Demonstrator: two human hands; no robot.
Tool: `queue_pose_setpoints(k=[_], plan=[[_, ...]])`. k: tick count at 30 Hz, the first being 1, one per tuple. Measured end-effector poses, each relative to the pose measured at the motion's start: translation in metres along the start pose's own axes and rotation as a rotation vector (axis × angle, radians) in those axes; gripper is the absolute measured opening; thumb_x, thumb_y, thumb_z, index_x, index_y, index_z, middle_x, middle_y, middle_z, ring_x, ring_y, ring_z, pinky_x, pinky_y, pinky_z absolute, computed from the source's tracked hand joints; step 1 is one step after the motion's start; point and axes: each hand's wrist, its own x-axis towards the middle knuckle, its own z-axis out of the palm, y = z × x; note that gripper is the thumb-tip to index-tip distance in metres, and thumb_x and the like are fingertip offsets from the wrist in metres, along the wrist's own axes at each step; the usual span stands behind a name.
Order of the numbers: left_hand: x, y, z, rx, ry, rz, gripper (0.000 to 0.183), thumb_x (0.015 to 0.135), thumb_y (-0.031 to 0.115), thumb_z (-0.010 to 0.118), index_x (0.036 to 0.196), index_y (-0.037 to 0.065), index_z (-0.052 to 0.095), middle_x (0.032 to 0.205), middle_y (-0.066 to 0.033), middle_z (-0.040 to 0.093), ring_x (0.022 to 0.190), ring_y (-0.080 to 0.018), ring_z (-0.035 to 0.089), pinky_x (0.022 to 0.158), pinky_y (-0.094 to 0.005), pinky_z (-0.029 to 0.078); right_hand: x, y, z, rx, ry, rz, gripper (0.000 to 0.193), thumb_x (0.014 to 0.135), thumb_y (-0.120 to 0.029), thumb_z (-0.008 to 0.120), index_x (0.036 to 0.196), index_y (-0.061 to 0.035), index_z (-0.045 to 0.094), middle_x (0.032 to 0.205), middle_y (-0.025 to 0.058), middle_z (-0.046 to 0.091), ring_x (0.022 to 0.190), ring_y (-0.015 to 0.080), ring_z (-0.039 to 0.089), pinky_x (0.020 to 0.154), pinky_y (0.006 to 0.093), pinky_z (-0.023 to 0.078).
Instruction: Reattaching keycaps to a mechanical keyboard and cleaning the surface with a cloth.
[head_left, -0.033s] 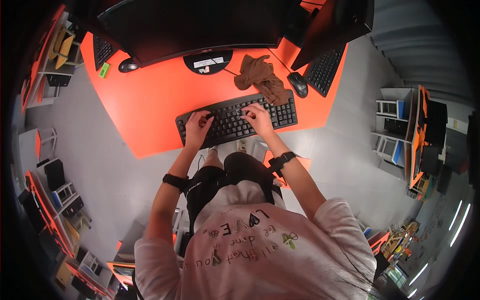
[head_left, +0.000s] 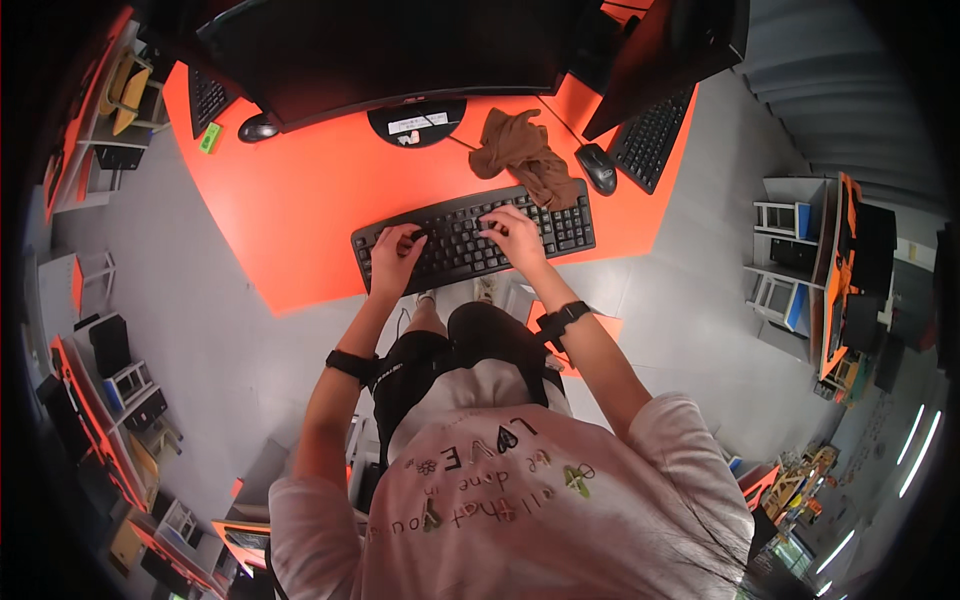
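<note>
A black keyboard (head_left: 455,248) lies slightly tilted along the near edge of the orange desk (head_left: 270,230). Over its left end is my left hand (head_left: 394,262), thumb and fingers curled together; a small dark thing seems to show between their tips, too small to name. My right hand (head_left: 517,242) rests over the middle keys with thumb and fingertips drawn together, and whatever they hold, if anything, is hidden. A crumpled brown cloth (head_left: 522,152) lies behind the keyboard and covers part of its back right edge.
A black mouse (head_left: 597,168) sits right of the cloth, beside a second keyboard (head_left: 652,142). A large monitor (head_left: 390,50) on a round base (head_left: 418,128) stands at the back. Another mouse (head_left: 257,128) and a small green block (head_left: 209,138) lie at the far left.
</note>
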Motion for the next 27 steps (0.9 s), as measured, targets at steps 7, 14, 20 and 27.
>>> queue_pose_setpoints(k=[7, 14, 20, 27], plan=[[-0.031, 0.006, 0.009, -0.023, 0.035, -0.093, 0.02, 0.08, 0.008, 0.069, 0.097, 0.001, 0.062, 0.081, -0.0064, 0.055, 0.067, -0.0106, 0.055, 0.062, -0.0232, 0.048, 0.007, 0.006, 0.003, -0.185, 0.053, -0.186, 0.017, 0.072, -0.014, 0.07, 0.087, -0.0066, 0.066, 0.086, 0.0065, 0.058, 0.077, 0.0265, 0.059, 0.067, 0.036, 0.049], [-0.045, 0.001, 0.016, -0.06, 0.077, -0.156, 0.02, 0.08, 0.007, 0.069, 0.097, 0.0, 0.062, 0.081, -0.0045, 0.056, 0.067, -0.008, 0.055, 0.062, -0.0219, 0.048, 0.007, 0.004, 0.002, -0.277, 0.103, -0.286, 0.016, 0.071, -0.018, 0.071, 0.083, -0.0088, 0.067, 0.084, 0.0044, 0.058, 0.081, 0.0227, 0.058, 0.069, 0.0341, 0.049], [-0.047, 0.002, 0.022, -0.087, 0.074, -0.167, 0.018, 0.081, 0.007, 0.068, 0.096, -0.001, 0.062, 0.08, -0.0024, 0.056, 0.067, -0.0049, 0.052, 0.061, -0.0188, 0.045, 0.006, 0.006, 0.008, -0.324, 0.193, -0.295, 0.017, 0.065, -0.018, 0.074, 0.081, -0.0128, 0.07, 0.083, -0.0001, 0.053, 0.082, 0.0208, 0.051, 0.069, 0.0324, 0.048], [-0.048, -0.004, 0.021, -0.074, 0.066, -0.203, 0.017, 0.081, 0.007, 0.068, 0.095, -0.001, 0.062, 0.077, -0.0014, 0.056, 0.065, -0.0046, 0.051, 0.061, -0.0183, 0.044, 0.008, 0.008, 0.003, -0.407, 0.164, -0.418, 0.016, 0.069, -0.018, 0.072, 0.082, -0.012, 0.068, 0.083, -0.0001, 0.053, 0.082, 0.0203, 0.052, 0.069, 0.0321, 0.048]])
